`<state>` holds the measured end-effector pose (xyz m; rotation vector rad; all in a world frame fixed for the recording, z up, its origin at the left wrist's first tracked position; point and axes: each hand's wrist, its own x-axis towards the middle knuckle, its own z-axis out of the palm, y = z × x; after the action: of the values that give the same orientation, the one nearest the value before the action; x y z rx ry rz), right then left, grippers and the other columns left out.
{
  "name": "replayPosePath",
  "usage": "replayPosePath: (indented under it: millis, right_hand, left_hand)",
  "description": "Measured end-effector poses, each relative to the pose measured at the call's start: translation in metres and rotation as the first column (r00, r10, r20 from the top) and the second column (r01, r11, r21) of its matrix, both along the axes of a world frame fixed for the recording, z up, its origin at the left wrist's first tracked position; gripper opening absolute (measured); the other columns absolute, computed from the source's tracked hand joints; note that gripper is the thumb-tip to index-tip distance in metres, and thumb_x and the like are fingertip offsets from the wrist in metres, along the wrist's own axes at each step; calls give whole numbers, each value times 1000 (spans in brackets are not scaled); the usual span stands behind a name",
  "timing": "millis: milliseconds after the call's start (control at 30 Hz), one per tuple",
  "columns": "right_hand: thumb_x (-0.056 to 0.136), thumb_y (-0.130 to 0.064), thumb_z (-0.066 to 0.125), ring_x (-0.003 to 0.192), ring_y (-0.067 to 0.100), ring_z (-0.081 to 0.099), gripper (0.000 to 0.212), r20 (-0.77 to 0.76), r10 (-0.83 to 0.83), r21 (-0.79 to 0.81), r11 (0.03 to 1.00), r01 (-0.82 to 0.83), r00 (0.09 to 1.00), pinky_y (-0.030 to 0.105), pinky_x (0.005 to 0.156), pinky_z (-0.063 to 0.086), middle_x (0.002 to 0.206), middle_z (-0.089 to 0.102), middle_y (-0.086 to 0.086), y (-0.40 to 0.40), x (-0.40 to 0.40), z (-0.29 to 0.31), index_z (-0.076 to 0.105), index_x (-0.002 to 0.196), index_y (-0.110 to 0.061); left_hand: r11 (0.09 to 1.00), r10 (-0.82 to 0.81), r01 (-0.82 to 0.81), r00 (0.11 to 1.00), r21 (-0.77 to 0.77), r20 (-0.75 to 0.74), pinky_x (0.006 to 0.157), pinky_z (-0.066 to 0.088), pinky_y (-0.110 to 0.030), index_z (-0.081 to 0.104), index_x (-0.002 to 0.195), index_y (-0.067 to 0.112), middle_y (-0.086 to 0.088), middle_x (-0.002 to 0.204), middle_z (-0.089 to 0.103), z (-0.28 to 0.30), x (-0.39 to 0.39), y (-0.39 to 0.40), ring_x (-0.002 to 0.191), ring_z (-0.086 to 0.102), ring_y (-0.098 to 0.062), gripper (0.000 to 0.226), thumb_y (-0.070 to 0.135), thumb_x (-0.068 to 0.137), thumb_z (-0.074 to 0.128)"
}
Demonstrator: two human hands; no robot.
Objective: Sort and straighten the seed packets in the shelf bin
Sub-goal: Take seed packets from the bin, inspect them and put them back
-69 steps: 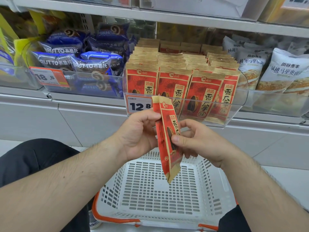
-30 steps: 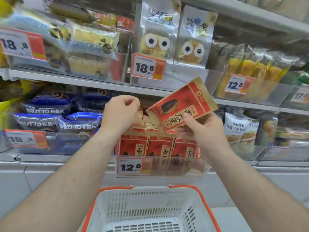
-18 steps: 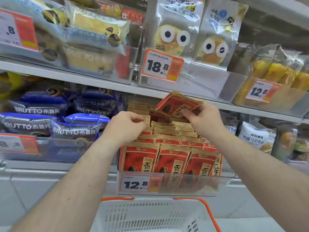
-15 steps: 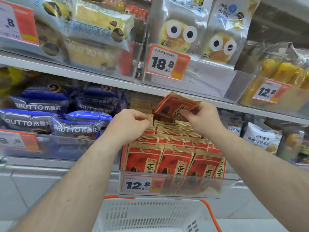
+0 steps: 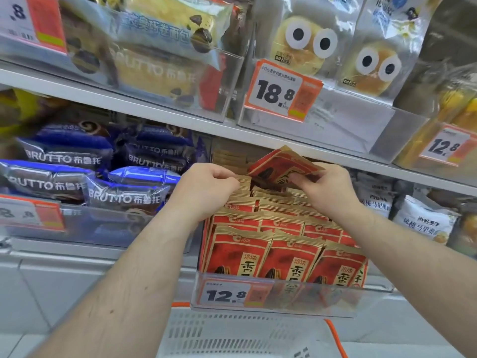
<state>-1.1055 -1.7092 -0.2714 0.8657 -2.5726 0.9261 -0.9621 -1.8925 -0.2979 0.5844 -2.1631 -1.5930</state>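
Store shelf: the right hand pinches a loose packet tilted above the bin's back rows while the left hand grips packet tops; forcing it could crumple neighbours.

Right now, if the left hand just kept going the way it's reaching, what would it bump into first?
The left hand reaches into the back of the bin, fingers curled at the tops of the rear seed packets. Going on, it would likely meet those packet tops first; depth behind them is unclear.
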Motion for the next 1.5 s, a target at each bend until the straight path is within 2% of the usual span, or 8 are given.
replayPosePath:
  millis: [100, 300, 733, 933, 1067, 1133, 1267, 1500]
  right_hand:
    - [89, -37, 70, 71, 22, 67, 18, 38, -55, -36, 998, 56, 998, 40, 70, 56, 78, 75, -1, 1, -3, -2, 78, 95, -22]
    - [91, -30, 69, 61, -6, 54, 17, -30, -36, 30, 999, 37, 999, 8, 57, 36, 79, 72, -15, 4, -1, -5, 78, 105, -26]
    - [89, -34, 71, 97, 20, 62, 29, 283, -142, 305, 951, 51, 949, 34, 89, 51, 104, 70, 0, -38, -30, 3, 72, 111, -15]
    - [91, -18, 67, 75, 13, 54, 7, 299, -263, 478, 873, 95, 917, 25, 63, 44, 91, 61, 2, -51, -35, 11, 64, 86, -15]
    - [96, -24, 63, 108, 25, 60, 22, 320, -287, 441, 889, 126, 903, 33, 90, 49, 106, 60, 6, -60, -37, 6, 65, 114, -12]
    - [99, -27, 58, 109, 26, 60, 26, 301, -301, 439, 886, 148, 905, 35, 95, 50, 110, 61, 8, -65, -38, 2, 64, 118, -10]
    - [99, -30, 53, 69, 13, 51, 22, 151, -308, 517, 834, 191, 939, 27, 60, 42, 80, 54, -1, -74, -39, 0, 63, 105, -12]
    - [88, -34, 67, 74, 13, 54, 29, -27, -132, 622, 774, 119, 991, 25, 58, 43, 87, 61, -1, -71, -24, 1, 61, 109, -14]
  left_hand:
    - [1000, 9, -9, 1000, -5, 7, 98, 52, -45, 74, 105, 31, 12, 108, 70, 0, 0, 1, 106, 62, -12, 15, 30, 93, 66]
    - [1000, -19, 19, 1000, -18, 13, 95, 51, -37, 73, 114, 30, 14, 109, 67, 0, 0, 2, 106, 60, -10, 22, 30, 93, 65]
    - [996, -42, 43, 999, -84, 16, 88, 42, -27, 74, 109, 29, 20, 100, 60, -3, 2, 3, 102, 56, -4, 18, 30, 94, 64]
    - [994, -45, 49, 998, -94, 37, 87, 43, -27, 73, 112, 29, 18, 103, 61, -2, 4, 3, 102, 57, -5, 20, 30, 94, 63]
    - [993, -44, 48, 998, -104, 40, 84, 41, -25, 72, 113, 31, 19, 105, 59, -1, 3, 4, 101, 56, -4, 20, 31, 95, 63]
    - [992, -43, 48, 998, -117, 46, 83, 41, -24, 72, 115, 30, 18, 106, 60, -1, 3, 4, 101, 56, -4, 21, 31, 95, 63]
    - [992, -44, 50, 998, -119, 55, 84, 40, -24, 71, 117, 30, 18, 106, 60, 0, 3, 5, 102, 55, -4, 23, 31, 95, 63]
    - [989, -38, 47, 997, -143, 64, 85, 39, -23, 71, 119, 30, 16, 118, 64, -1, 1, 6, 103, 54, -4, 26, 34, 94, 65]
